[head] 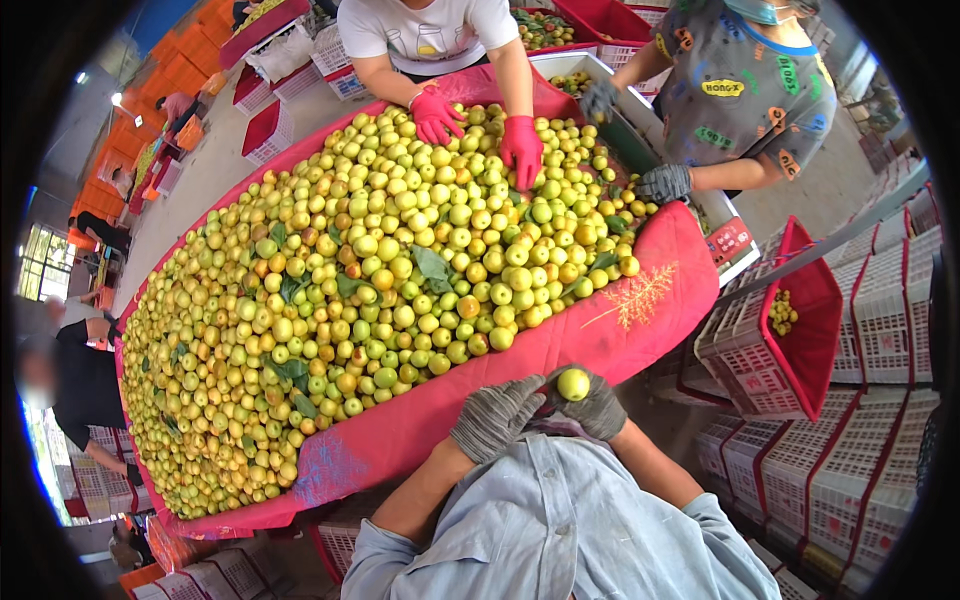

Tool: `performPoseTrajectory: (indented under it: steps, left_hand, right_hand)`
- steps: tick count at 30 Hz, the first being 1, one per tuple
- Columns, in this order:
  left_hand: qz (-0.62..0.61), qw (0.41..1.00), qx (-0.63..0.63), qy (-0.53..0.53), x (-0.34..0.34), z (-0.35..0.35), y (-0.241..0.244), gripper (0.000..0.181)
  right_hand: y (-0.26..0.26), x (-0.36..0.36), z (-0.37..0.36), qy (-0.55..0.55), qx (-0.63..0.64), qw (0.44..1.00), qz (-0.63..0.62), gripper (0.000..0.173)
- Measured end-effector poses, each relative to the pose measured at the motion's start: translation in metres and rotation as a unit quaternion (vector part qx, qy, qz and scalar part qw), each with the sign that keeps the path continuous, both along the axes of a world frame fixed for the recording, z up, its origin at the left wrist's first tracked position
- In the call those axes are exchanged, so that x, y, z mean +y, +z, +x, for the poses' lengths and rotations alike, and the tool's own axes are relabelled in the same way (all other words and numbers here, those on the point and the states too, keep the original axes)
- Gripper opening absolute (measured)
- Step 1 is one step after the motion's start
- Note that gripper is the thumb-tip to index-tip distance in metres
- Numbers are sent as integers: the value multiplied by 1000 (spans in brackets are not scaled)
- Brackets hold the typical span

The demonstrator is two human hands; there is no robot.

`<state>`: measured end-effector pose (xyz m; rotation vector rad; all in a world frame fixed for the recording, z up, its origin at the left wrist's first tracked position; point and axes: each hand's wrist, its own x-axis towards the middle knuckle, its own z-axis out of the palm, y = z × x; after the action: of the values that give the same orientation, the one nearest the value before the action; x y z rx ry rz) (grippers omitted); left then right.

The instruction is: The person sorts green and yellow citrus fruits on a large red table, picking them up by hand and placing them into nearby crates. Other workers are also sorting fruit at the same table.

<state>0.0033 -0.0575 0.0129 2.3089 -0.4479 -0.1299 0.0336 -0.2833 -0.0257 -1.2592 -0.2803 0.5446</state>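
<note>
In my gloved right hand [596, 411] is a single yellow-green fruit [573, 384], apparently a jujube, resting near the thumb and fingers. My left hand [495, 420], in a grey knit glove, is beside it with its fingers bent towards the right hand; whether anything lies under those fingers is hidden. Both hands are close to my chest, at the near edge of a table covered with red quilted cloth [600, 337]. A wide heap of similar yellow-green fruit [360, 247] spreads over the cloth, with several dark green leaves [431, 264] among it.
Across the heap, a person in pink gloves [521, 152] touches the fruit. Another in grey gloves [664, 184] works by a white-edged chute [739, 251]. At right, a red-lined crate [814, 315] holds some fruit, near stacked white crates [810, 457]. A person in black [86, 382] stands at left.
</note>
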Motion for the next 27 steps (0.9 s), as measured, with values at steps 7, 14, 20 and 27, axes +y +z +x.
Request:
performPoseTrajectory:
  steps: [7,14,20,27]
  left_hand:
    - [-41,996,35,70,6,-15,-33,33]
    - [-26,997,20,69,2,-11,-39,32]
    - [-23,997,17,71,3,-12,-45,29]
    - [-35,993,-9,113,-1,-12,-60,28]
  right_hand:
    - [-3,-39,-10,-202,124,960,-151,20]
    - [-15,-132,3,-391,86,913,-84,18]
    - [45,-298,56,-527,21,849,-39,15]
    - [59,-313,88,-596,-50,801,-8,24]
